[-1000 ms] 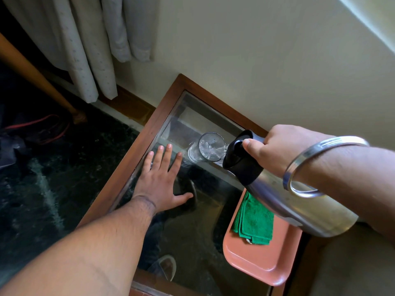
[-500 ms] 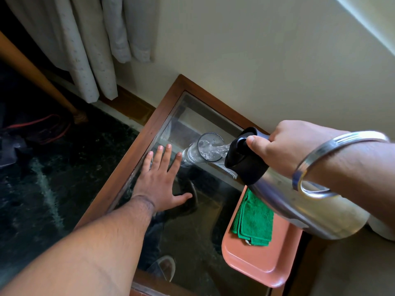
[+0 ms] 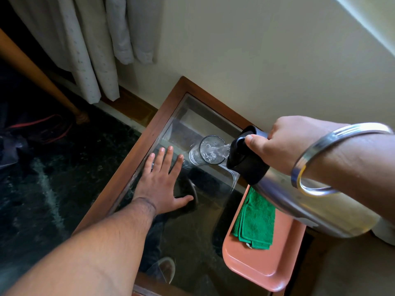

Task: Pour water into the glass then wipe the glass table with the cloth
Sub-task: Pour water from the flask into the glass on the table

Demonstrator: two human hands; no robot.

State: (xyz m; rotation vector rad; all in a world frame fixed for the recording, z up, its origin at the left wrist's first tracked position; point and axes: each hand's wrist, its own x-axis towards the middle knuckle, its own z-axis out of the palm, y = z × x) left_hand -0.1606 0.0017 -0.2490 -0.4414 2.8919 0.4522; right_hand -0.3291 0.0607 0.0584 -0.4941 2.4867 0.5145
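A clear glass stands on the glass table near the wall. My right hand grips the black top of a steel jug, tilted down to the left, and water streams from its spout into the glass. My left hand lies flat on the table top with fingers spread, just left of the glass and not touching it. A folded green cloth rests on a salmon-pink tray at the table's right side, partly under the jug.
The table has a brown wooden frame and stands against a pale wall. Light curtains hang at the upper left above a dark green floor. A steel bangle circles my right wrist.
The jug has tipped further and moved slightly up, and the water now flows steadily into the glass. My left hand has stayed flat in the same place.
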